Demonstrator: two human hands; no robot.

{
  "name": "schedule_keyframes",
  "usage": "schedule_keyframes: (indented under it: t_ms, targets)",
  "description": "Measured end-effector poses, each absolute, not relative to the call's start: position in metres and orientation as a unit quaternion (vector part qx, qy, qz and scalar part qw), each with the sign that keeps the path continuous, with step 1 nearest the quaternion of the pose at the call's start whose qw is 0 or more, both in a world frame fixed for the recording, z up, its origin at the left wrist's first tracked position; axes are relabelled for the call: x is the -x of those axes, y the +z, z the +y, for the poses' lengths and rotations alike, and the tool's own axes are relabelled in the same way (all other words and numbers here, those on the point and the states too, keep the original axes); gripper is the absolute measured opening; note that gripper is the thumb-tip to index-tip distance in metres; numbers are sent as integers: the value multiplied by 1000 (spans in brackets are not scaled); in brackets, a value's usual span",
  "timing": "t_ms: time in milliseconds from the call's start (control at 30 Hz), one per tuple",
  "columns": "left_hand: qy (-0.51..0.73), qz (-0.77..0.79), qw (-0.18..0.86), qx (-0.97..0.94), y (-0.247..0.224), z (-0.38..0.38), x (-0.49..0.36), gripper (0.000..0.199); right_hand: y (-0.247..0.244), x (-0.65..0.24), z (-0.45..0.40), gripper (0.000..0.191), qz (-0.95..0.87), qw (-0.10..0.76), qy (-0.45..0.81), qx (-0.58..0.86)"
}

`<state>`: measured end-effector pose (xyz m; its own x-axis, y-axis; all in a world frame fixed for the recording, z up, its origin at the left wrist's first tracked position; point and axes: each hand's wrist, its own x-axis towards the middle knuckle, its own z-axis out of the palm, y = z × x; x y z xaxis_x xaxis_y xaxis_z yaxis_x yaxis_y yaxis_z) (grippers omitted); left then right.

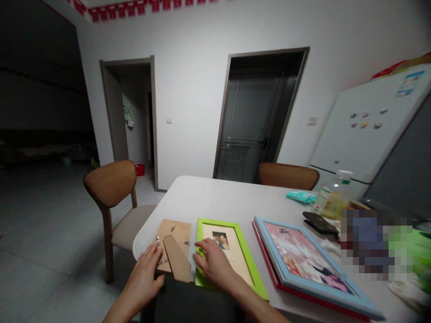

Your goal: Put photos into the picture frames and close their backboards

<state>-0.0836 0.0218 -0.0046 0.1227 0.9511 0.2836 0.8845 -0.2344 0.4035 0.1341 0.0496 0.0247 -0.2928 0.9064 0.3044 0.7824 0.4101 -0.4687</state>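
A brown backing board with metal clips and a fold-out stand lies at the table's near left corner. My left hand rests at its left edge, fingers apart, holding nothing. To the right lies a green picture frame with a small photo on cream paper inside. My right hand is over the frame's left side, fingers spread and nothing gripped; its palm hides part of the green edge. Farther right, a light blue frame with a pink picture sits on top of a red frame.
On the white table at the right are a teal packet, a black object, a bottle of yellow liquid and blurred-out items. Wooden chairs stand at the left and far side.
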Motion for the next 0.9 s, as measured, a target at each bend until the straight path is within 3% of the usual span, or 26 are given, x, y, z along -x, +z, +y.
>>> schedule_keyframes:
  t_ms: [200, 367, 567, 900]
  targets:
    - [266, 624, 68, -732, -17, 29, 99, 46, 19, -74, 36, 41, -823, 209, 96, 519]
    - [321, 594, 52, -736, -17, 32, 103, 39, 23, -74, 39, 41, -791, 302, 179, 502]
    - [347, 535, 31, -769, 13, 23, 52, 40, 44, -132, 25, 36, -771, 378, 194, 475]
    - [241, 492, 106, -830, 14, 18, -41, 31, 31, -231, 11, 35, -737, 314, 200, 564]
